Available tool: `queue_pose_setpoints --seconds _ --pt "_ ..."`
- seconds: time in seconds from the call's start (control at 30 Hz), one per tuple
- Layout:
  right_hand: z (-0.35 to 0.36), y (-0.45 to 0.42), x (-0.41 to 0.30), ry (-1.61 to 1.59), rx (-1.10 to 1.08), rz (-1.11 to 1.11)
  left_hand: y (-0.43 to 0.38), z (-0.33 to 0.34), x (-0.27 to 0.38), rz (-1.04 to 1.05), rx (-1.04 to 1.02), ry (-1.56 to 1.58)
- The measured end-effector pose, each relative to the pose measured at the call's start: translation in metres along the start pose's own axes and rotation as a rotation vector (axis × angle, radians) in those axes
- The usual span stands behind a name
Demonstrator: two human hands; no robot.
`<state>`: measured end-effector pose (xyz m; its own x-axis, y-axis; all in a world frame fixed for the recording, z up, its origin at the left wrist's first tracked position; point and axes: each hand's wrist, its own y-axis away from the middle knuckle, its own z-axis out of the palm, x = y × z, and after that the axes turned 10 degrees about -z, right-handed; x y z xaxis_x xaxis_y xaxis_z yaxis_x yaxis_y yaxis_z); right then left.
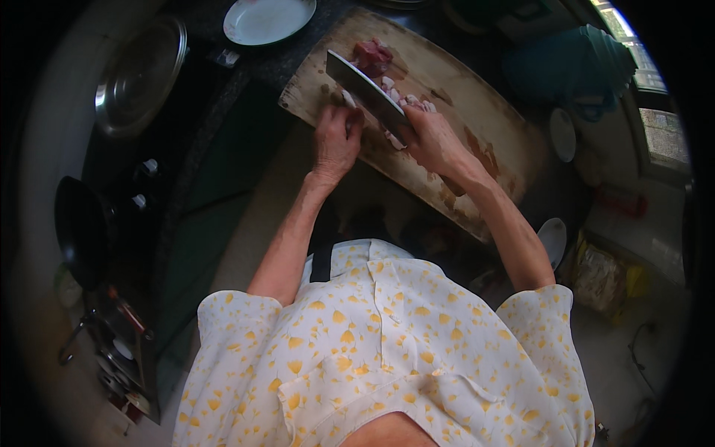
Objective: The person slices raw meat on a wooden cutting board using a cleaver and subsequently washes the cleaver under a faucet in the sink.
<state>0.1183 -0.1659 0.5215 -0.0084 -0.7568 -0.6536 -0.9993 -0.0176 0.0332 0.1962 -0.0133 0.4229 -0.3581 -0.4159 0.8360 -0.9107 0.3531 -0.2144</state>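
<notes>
A large wooden chopping board [480, 100] lies on the counter in the head view. My right hand [433, 137] grips a cleaver [366, 92] with a broad dark blade, which slants up and left over the board. Small pieces of pale pink meat [405, 99] lie along the blade's right side, partly hidden by it. Beyond the blade sits a larger chunk of red meat [373, 57]. My left hand [338, 137] is at the board's near left edge, its fingers curled against a whitish piece of meat [348, 99] beside the blade.
A white oval plate [270, 21] is beyond the board at the left. Farther left are a round metal lid [141, 76], stove knobs [149, 166] and a black wok [82, 232]. At the right stand a teal plastic container [570, 72] and a small white dish [562, 135].
</notes>
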Motion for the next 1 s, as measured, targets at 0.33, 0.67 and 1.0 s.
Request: queue_pose_setpoints --seconds 0.33,0.67,1.0 --pt "0.019 -0.052 -0.020 0.042 -0.095 -0.014 0.001 -0.004 0.001 -0.056 -0.029 0.100" --pt "0.034 -0.103 -0.001 0.015 0.118 -0.008 0.002 -0.002 0.005 0.011 -0.021 0.113" --pt "-0.004 -0.025 0.004 -0.170 0.157 0.017 -0.005 0.009 0.005 -0.034 0.115 0.082"
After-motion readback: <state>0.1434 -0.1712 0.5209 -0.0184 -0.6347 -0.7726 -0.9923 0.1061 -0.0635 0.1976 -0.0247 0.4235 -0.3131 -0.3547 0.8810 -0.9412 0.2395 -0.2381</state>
